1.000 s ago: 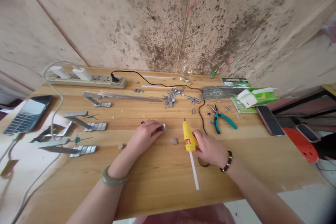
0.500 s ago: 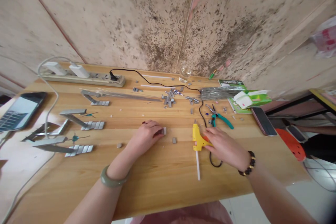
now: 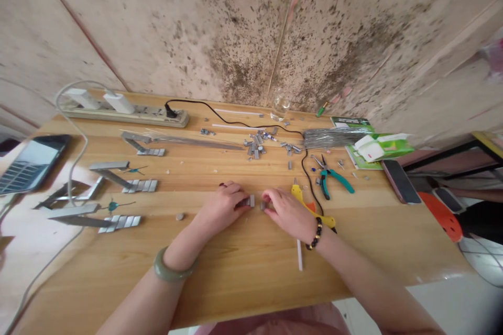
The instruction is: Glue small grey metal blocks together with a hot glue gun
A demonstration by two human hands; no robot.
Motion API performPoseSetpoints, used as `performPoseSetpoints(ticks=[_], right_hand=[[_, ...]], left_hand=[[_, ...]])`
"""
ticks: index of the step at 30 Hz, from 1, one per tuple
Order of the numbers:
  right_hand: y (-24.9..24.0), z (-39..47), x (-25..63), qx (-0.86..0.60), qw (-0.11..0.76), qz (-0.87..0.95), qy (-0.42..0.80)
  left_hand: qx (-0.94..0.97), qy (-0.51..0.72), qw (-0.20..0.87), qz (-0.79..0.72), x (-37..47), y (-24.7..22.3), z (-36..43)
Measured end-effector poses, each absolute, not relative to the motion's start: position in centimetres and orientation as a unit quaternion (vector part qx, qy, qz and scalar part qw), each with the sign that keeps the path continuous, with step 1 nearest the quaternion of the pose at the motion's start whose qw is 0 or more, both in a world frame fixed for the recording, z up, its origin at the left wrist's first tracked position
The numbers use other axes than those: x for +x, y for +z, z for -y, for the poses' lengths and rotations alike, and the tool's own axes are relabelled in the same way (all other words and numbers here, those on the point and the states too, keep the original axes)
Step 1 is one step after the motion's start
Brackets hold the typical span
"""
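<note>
Near the table's middle, my left hand (image 3: 226,207) is closed on a small grey block (image 3: 252,201) that pokes out past its fingertips. Just to the right, my right hand (image 3: 290,212) pinches a second grey piece (image 3: 263,204) between thumb and fingers. A narrow gap separates the two pieces. The yellow glue gun (image 3: 324,219) lies on the table, partly behind my right hand, with a white glue stick (image 3: 299,255) reaching toward the front. A small round grey piece (image 3: 179,216) sits left of my left hand.
Grey folded brackets (image 3: 113,175) and a tablet (image 3: 33,164) are at left. Behind my hands lie loose grey pieces (image 3: 256,145), a power strip (image 3: 149,116) and a glass (image 3: 280,108). Teal pliers (image 3: 338,179), a wire bundle (image 3: 332,137) and a phone (image 3: 401,182) are at right.
My right hand has let go of the glue gun, moved left and taken hold of the grey piece on the table. The glue gun now lies tilted. The left hand's block has shifted slightly right.
</note>
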State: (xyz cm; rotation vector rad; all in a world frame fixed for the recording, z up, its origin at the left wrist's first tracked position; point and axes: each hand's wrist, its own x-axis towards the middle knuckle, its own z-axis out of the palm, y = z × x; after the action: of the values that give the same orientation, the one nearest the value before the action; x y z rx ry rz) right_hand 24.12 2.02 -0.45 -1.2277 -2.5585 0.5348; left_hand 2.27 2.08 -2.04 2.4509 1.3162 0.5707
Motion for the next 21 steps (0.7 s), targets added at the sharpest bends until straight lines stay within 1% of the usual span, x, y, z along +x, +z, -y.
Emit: performPoseSetpoints(ticks=[4,21], right_hand=[[-0.6,-2.3,23.9,-0.442,0.134,0.867,0.189],[-1.2,-2.5,22.9,-0.412,0.148,0.88,0.185]], left_hand=[[0.853,0.186,0.148,-0.465,2.4,-2.0,-2.1],[0.841,0.204,0.17,-0.47,2.5,-2.6,-2.2]])
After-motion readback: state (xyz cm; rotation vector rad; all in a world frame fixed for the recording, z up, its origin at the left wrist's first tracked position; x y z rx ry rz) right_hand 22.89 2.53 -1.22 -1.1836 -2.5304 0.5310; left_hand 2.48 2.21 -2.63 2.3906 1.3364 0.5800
